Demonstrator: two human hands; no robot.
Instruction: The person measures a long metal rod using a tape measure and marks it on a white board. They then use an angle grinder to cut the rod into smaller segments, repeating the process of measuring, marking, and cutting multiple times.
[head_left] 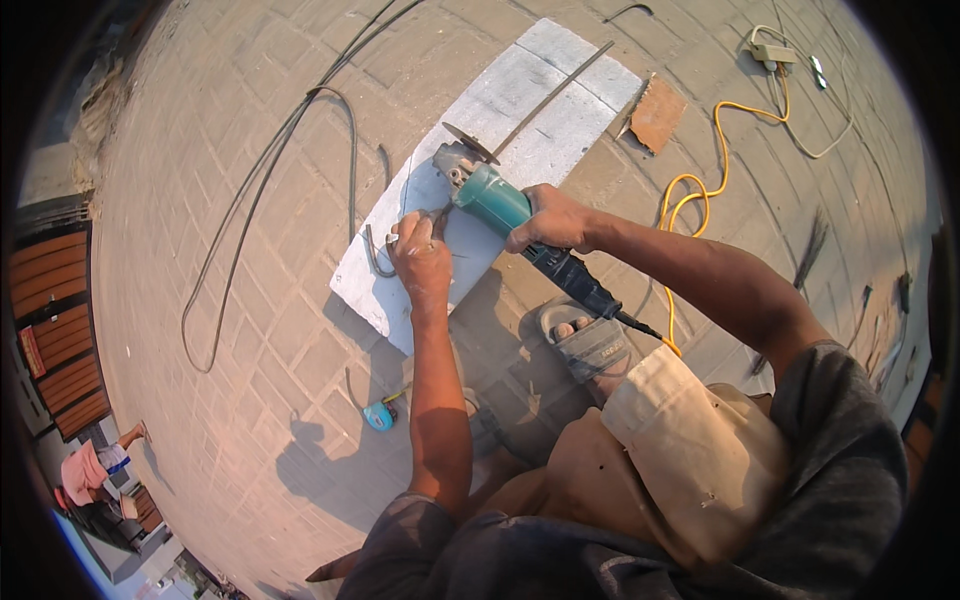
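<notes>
My right hand [552, 218] is wrapped round the body of a green and black angle grinder [492, 198]. The grinder's thin disc [470, 143] stands over a pale, slab-like block [545, 75] on the ground. A thin steel rod [556, 96] lies along the block and passes beneath the grinder's head. Closed fingers of my left hand [422, 252] press down on the block, gripping the rod close to the disc; the fingers partly hide it. Beside that hand is a short bent piece of rod [376, 252]. Whether the disc touches the rod I cannot tell.
Long bent rods [262, 160] lie left of the block. A yellow cord [722, 150] runs to an extension socket [774, 54] at the far right. A brown broken board [658, 114] lies right of the block; a blue tape measure [379, 415] is near my left forearm. Another person [85, 472] is far left.
</notes>
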